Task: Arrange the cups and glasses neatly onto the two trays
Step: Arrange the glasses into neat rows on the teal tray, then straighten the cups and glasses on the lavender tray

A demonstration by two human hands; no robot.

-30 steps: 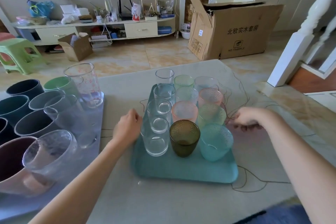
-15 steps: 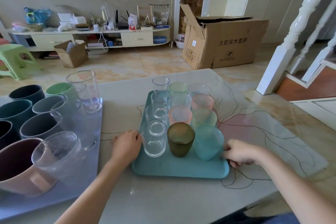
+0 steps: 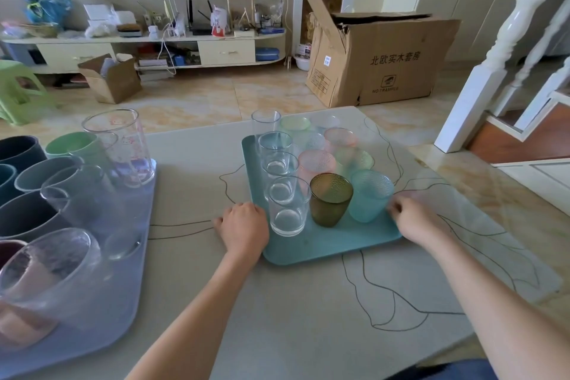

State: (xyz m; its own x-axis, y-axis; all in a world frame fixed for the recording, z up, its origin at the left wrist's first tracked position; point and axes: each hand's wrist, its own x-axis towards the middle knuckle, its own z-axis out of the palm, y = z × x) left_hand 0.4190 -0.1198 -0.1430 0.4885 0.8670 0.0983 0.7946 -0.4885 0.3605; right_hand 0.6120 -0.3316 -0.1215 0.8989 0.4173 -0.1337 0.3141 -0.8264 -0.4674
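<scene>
A teal tray (image 3: 324, 247) lies mid-table, loaded with a column of clear glasses (image 3: 288, 210), an olive glass (image 3: 330, 199), a teal glass (image 3: 370, 197), and pink (image 3: 316, 163) and pale green ones behind. My left hand (image 3: 243, 228) grips the tray's left edge near the front clear glass. My right hand (image 3: 413, 219) grips its right edge beside the teal glass. At the left, a lavender tray (image 3: 123, 302) carries dark and grey mugs (image 3: 40, 173), a green mug (image 3: 72, 145), a tall clear glass (image 3: 120, 145) and other clear glasses.
The table (image 3: 308, 318) has a thin line pattern and a transparent mat under the teal tray's right side. Beyond its far edge are tiled floor, a large cardboard box (image 3: 385, 62) and a white stair post (image 3: 493, 65) at right.
My right hand has come down the teal tray's right side toward its near corner and taken hold. My left hand stays at the left edge. The tray now sits slightly turned.
</scene>
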